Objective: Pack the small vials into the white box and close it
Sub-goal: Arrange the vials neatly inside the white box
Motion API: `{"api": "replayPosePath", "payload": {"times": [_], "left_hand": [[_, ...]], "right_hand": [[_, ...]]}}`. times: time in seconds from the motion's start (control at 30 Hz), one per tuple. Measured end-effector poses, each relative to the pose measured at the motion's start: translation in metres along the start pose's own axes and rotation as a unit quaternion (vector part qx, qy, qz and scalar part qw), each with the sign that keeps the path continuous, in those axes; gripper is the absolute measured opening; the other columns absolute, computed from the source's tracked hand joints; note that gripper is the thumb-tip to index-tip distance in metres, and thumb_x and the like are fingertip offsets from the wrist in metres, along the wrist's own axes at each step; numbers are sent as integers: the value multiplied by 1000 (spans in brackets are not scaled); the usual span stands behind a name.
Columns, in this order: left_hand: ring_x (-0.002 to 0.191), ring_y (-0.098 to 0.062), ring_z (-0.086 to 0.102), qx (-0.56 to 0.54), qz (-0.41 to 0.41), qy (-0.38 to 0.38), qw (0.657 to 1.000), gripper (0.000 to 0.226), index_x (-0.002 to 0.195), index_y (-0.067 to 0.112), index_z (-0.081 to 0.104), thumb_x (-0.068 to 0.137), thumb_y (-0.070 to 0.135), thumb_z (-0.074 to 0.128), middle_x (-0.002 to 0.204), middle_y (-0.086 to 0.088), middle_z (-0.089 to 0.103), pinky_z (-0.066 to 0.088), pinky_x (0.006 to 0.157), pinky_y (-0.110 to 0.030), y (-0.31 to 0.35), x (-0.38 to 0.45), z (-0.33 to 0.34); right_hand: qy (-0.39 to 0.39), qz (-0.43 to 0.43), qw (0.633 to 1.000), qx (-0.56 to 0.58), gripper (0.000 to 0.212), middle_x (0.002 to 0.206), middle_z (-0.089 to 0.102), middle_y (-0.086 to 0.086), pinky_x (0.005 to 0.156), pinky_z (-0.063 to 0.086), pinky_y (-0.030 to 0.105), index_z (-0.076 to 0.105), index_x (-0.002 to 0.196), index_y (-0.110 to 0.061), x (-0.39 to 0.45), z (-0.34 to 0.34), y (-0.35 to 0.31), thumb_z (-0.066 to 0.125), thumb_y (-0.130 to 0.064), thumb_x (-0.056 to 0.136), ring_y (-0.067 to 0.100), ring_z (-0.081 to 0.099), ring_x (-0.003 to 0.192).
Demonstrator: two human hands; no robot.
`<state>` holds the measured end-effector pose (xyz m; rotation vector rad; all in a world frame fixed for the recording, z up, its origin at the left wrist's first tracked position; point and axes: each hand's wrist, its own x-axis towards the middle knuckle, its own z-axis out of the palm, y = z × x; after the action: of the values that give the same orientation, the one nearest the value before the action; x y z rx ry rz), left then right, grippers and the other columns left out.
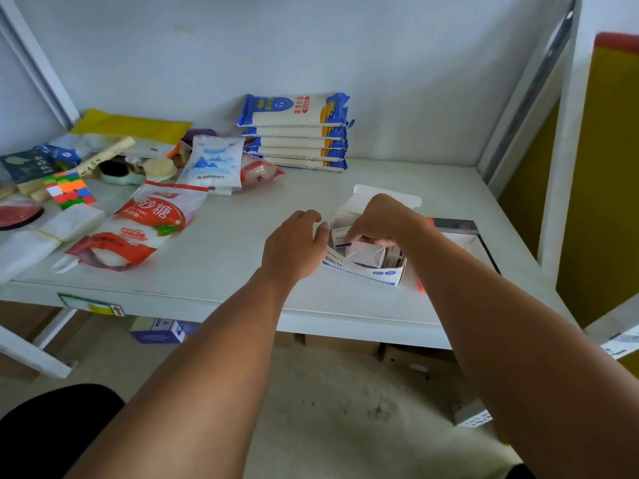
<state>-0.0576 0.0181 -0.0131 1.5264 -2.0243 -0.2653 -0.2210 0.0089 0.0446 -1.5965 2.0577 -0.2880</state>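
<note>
Looking down from the head camera, we see the open white cardboard box with blue print right of frame centre on the pale shelf. Our right hand reaches in, fingers pinching a small silvery-white packet. Our left hand, loosely open, rests against the box's left wall. A red-and-white sugar bag lies at left.

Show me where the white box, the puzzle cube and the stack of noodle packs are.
white box [363, 273], head view, front wall.
puzzle cube [71, 189], head view, coloured top face.
stack of noodle packs [294, 110], head view, top pack.
</note>
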Motion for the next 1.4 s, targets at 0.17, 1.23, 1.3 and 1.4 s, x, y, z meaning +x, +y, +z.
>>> {"api": "replayPosePath", "payload": {"times": [0.17,1.23,1.3,1.4], "left_hand": [[104,-22,62,19,16,-9,1000,34,126,18,55,98,33,43,127,-2,61,50,81,-30,3,2,-3],[118,-24,55,-57,-21,-101,993,45,138,26,42,94,27,42,144,1,45,50,95,-46,-1,5,-7],[115,-23,56,-65,-25,-101,992,45,137,25,42,93,26,43,142,1,46,51,93,-46,-1,6,-7],[110,-23,57,-70,-10,-97,993,42,134,25,44,92,24,40,135,1,50,52,86,-41,-3,3,-7]], "right_hand": [[-106,-12,987,-121,28,62,51,2,50,36,25,55,72,-14,-15,-10,-10,76,-33,75,16,44,49],[112,-124,965,-202,30,88,56,3,69,51,33,58,105,-15,-16,32,-8,70,-28,82,23,57,79],[150,-124,957,-216,31,88,57,4,66,50,32,59,107,-15,-15,35,-10,72,-28,82,23,57,77],[122,-124,965,-195,33,95,60,6,72,53,33,57,109,-14,-11,38,-9,72,-28,83,23,57,80]]}}
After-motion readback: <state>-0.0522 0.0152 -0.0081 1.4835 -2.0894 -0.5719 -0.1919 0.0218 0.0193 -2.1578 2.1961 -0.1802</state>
